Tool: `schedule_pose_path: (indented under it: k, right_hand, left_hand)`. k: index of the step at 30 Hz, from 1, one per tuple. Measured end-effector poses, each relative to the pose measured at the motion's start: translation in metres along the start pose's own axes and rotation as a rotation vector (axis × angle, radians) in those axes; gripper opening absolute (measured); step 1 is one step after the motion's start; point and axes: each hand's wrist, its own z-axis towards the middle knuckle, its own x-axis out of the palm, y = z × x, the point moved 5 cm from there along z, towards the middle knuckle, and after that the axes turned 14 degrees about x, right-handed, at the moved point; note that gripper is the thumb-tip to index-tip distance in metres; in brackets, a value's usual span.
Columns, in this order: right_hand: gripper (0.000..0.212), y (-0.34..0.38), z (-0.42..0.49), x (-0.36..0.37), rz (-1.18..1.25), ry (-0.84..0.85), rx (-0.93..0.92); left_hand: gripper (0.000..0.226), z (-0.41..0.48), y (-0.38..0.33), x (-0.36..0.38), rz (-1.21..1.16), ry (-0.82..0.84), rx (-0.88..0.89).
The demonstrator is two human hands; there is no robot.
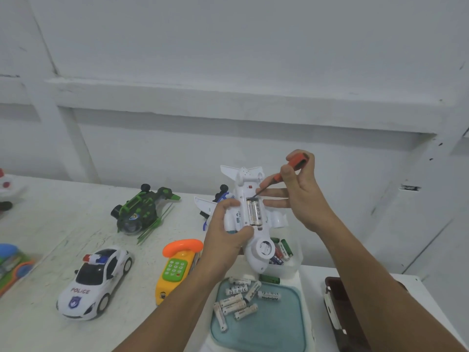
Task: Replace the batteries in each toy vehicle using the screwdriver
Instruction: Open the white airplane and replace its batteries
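I hold a white toy airplane [256, 240] belly-up above the table, my left hand [225, 232] gripping its body. Its battery bay is uncovered and shows two batteries [254, 212]. My right hand [299, 191] pinches an orange-handled screwdriver [295, 161], whose dark tip points at the top edge of the bay. Several white batteries [238, 298] lie on a teal lid [279, 326] below the plane.
A white police car [94, 283], a yellow toy phone [177, 268], an overturned green vehicle [142, 209] and a blue-white toy [218, 199] stand on the white table [50, 224]. A clear tub with green and dark batteries [283, 252] sits behind the lid. A dark red tray [342, 313] lies right.
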Motion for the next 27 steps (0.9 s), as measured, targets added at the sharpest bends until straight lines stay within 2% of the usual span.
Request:
schedule_pose_path:
  k: [5,14,20,27]
  right_hand:
    - [0.009,0.004,0.007,0.006,-0.139,0.02,-0.047]
    - [0.019,-0.011,0.042,-0.023,0.17,0.055,0.318]
    - [0.022,-0.023,0.043,-0.031,0.274,0.043,0.366]
    - [0.02,-0.039,0.032,-0.04,0.251,0.015,0.403]
  left_hand:
    - [0.05,0.006,0.002,0.001,0.026,0.006,0.02]
    - [0.048,0.015,-0.003,0.003,0.097,0.073,0.029]
    - [0.05,0.022,0.004,0.001,0.132,0.119,0.009]
    - [0.048,0.024,0.011,-0.01,0.141,0.058,-0.012]
